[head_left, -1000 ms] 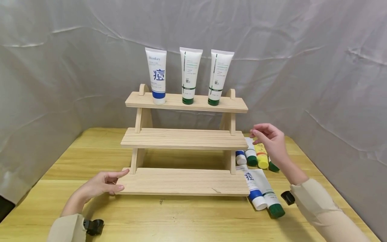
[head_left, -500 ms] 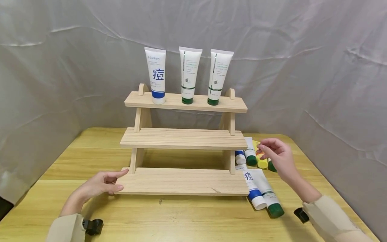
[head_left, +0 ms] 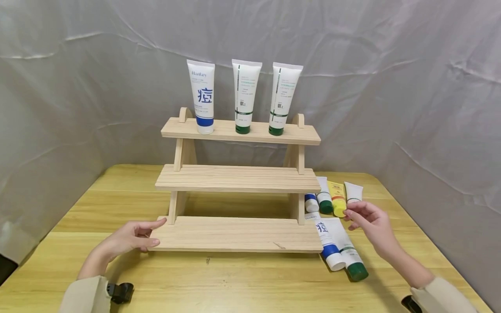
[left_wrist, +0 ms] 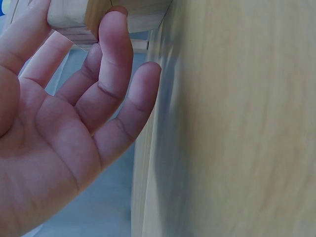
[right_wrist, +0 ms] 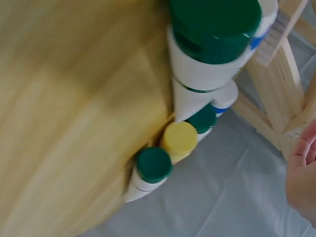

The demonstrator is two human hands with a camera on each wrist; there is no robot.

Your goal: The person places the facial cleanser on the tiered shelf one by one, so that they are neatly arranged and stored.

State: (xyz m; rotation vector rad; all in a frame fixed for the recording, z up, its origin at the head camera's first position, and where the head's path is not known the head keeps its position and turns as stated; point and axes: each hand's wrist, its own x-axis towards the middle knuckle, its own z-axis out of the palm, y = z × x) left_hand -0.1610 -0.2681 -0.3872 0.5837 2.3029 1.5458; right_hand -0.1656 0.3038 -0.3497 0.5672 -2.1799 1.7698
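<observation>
My left hand point(head_left: 124, 240) holds the left end of the bottom step of a three-step wooden display rack point(head_left: 240, 234). In the left wrist view, its fingers point(left_wrist: 116, 54) bend around the shelf corner point(left_wrist: 71, 17). Out to the right, my right hand point(head_left: 373, 228) hovers over the table with loosely bent fingers and nothing in them. It is nearest to a yellow tube point(head_left: 337, 198) and a white tube point(head_left: 353, 191), which it partly covers. Lying closer to the front are a blue-banded white tube point(head_left: 330, 248) and a green-capped tube point(head_left: 354, 263).
Upright on the top step stand a blue-banded tube point(head_left: 205, 98) and two green-capped tubes point(head_left: 246, 98), point(head_left: 285, 100). Another green-capped tube point(head_left: 324, 198) and a blue-banded one point(head_left: 311, 203) lie beside the rack's right side. Grey cloth point(head_left: 250, 26) hangs around the wooden table point(head_left: 219, 282).
My right hand has moved down, toward me and slightly right, from beside the middle step, uncovering the yellow tube and part of the white one. The left hand has stayed on the rack.
</observation>
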